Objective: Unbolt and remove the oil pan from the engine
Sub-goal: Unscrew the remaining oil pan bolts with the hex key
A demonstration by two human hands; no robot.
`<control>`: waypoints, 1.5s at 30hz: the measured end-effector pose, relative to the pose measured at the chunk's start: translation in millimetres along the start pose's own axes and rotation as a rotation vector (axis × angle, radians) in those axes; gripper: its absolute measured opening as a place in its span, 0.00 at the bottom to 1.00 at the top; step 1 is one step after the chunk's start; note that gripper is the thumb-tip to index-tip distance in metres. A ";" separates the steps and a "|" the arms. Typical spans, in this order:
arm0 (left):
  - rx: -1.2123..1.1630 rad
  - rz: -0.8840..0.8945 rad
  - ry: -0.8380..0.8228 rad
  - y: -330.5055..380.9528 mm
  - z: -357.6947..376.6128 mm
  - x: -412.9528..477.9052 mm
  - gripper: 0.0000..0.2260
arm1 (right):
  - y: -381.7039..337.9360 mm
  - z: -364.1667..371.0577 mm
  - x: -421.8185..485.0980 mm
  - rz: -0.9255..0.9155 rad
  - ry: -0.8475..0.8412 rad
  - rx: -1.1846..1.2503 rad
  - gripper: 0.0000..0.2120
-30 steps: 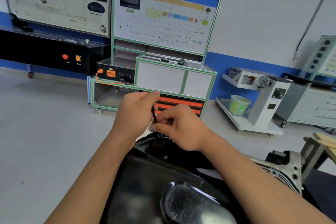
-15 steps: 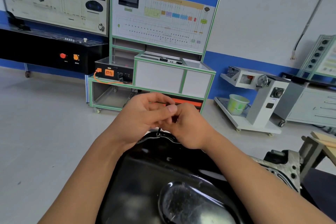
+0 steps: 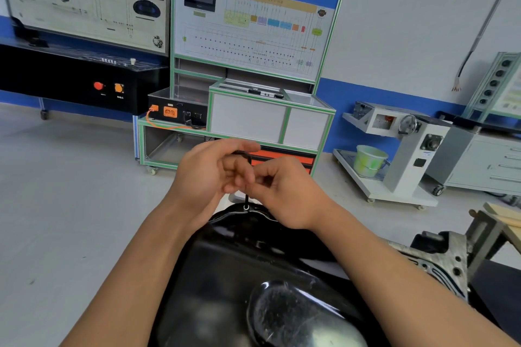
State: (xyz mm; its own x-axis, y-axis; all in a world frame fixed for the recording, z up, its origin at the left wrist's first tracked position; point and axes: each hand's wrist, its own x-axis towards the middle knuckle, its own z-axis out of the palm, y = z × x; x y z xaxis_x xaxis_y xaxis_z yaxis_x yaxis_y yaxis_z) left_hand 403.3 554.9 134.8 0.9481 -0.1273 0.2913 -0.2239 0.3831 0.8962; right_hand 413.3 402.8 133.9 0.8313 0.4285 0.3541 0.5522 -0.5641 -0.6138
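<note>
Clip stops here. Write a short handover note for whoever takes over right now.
Left hand: grips the top arm of the L-shaped hex key.
Right hand: pinches its shaft.
Key tip sits in a bolt on the far rim of the black oil pan, which lies on the engine block.
Done: cannot tell which other bolts are out.
Left: undo this bolt, check the rest, lift the pan off.
</note>
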 end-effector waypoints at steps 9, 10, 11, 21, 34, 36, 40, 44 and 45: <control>0.145 0.013 -0.252 -1.9 -4.0 -1.6 0.11 | 2.4 -3.4 -1.7 0.002 0.046 -0.004 0.19; 0.165 0.016 -0.242 -1.7 -3.3 -2.7 0.12 | 2.1 -3.1 -1.4 -0.007 0.041 0.004 0.19; 0.187 0.022 -0.212 -1.5 -2.2 -3.3 0.12 | 1.6 -2.8 -1.0 -0.014 0.032 0.003 0.18; 0.481 0.165 0.348 -3.7 3.8 4.6 0.21 | -5.8 4.5 2.2 -0.074 0.003 -0.105 0.12; 0.138 0.027 -0.249 -2.4 -1.9 -3.0 0.11 | 2.0 -6.4 -2.6 -0.040 0.096 -0.002 0.15; 0.189 0.038 -0.250 -1.5 -0.1 -4.2 0.12 | 2.3 -6.4 -3.5 -0.046 0.090 -0.008 0.15; 0.277 0.127 -0.021 0.2 7.6 -4.2 0.12 | -3.8 -2.4 -1.7 -0.086 0.055 -0.011 0.22; 0.511 0.234 0.297 -2.7 8.2 1.2 0.22 | -5.3 2.7 1.9 -0.096 0.007 -0.090 0.14; 0.545 0.235 0.331 -2.8 7.8 1.9 0.23 | -5.5 3.4 2.0 -0.087 0.000 -0.090 0.11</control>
State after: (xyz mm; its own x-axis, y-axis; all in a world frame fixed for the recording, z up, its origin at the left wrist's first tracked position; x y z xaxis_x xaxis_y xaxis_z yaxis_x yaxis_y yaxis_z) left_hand 404.1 546.5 135.4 0.8604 0.2225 0.4586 -0.4317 -0.1601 0.8877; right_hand 411.7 409.2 135.6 0.7798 0.4788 0.4033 0.6260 -0.5857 -0.5148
